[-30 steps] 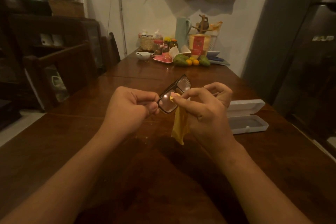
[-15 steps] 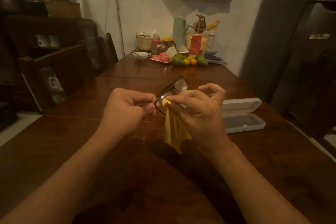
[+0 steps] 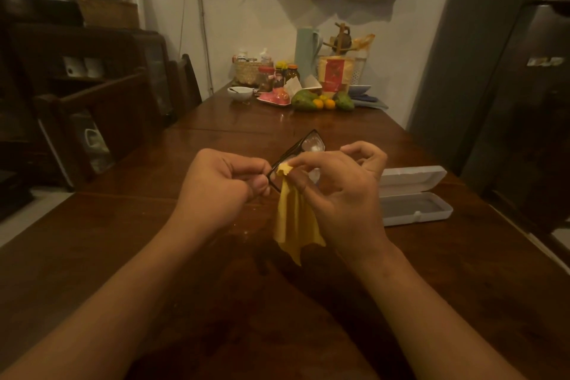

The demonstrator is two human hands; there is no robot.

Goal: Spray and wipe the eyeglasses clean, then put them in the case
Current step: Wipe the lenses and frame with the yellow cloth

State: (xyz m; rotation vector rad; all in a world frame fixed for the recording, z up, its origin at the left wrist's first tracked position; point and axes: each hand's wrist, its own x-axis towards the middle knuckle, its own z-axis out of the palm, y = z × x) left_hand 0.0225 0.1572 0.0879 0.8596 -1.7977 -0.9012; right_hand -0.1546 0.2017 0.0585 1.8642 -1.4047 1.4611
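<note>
Black-framed eyeglasses [image 3: 311,143] are held above the table between both hands. My left hand [image 3: 222,182] grips the near end of the frame. My right hand [image 3: 336,191] pinches a yellow cloth [image 3: 293,225] over the nearer lens with thumb and fingers; the rest of the cloth hangs down toward the table. The farther lens sticks out past my fingers, uncovered. A white glasses case [image 3: 413,194] lies open on the table just right of my right hand, with nothing in it. No spray bottle is in view.
The long wooden table [image 3: 123,250] runs away from me. At its far end stand a white bowl [image 3: 240,92], jars, a basket, a teal jug [image 3: 305,49] and fruit [image 3: 320,102]. Wooden chairs [image 3: 111,120] line the left side; a dark cabinet [image 3: 530,108] is on the right.
My right hand has worked the cloth along the nearer lens, covering more of it, and the cloth's hanging part has spread wider. The left hand's hold is unchanged.
</note>
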